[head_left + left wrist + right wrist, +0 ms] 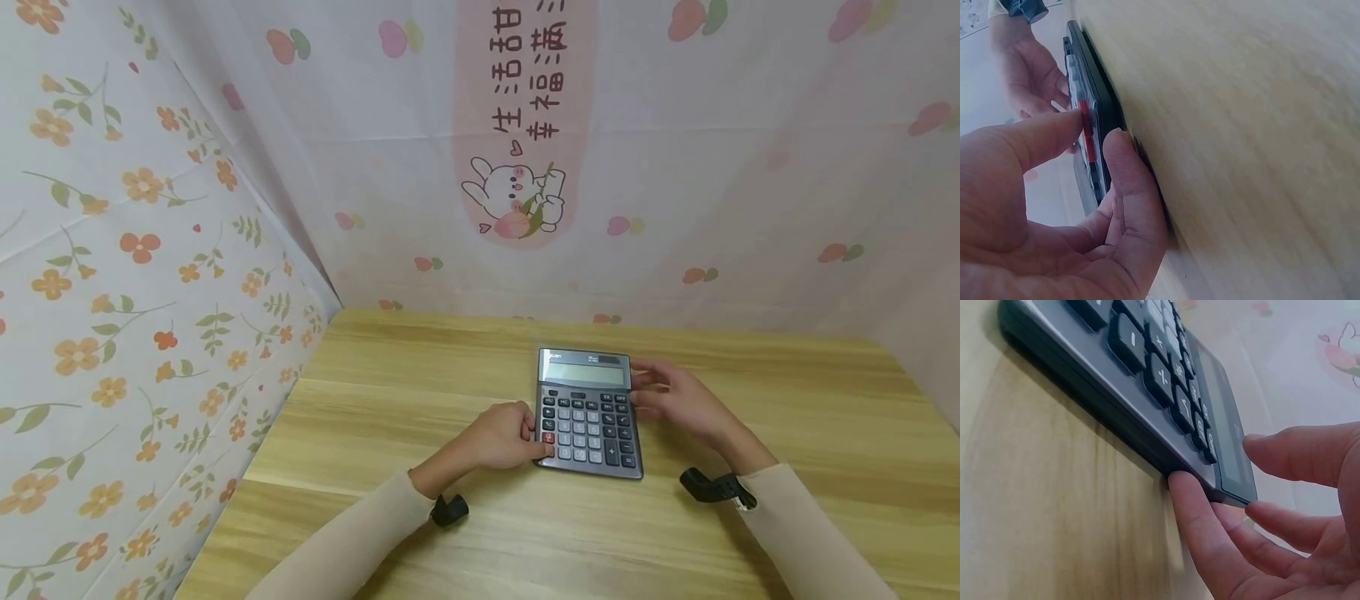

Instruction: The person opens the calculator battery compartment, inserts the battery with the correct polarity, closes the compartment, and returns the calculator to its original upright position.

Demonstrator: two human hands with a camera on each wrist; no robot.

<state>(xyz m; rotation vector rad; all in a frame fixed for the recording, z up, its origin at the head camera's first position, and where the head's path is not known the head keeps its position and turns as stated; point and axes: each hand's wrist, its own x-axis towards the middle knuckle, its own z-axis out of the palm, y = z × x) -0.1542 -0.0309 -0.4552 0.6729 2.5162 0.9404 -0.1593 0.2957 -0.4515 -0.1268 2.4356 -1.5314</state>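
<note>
A grey desktop calculator (589, 413) with a wide display (585, 372) lies face up on the wooden table. My left hand (501, 437) grips its near-left edge. The left thumb rests on the red key (1087, 131) area, and curled fingers sit against the side of the casing below. At the far-right side my right hand (678, 402) touches the edge beside the display with loosely spread fingers. In the right wrist view, one fingertip (1184, 481) meets the lower side of the casing, while an upper digit hovers by the display's edge.
The wood-grain table (420, 358) extends around the calculator. A white cloth with printed fruit and a rabbit (517, 196) hangs behind it, and a flowered cloth (142, 275) hangs at the left. Both wrists wear black straps (708, 486).
</note>
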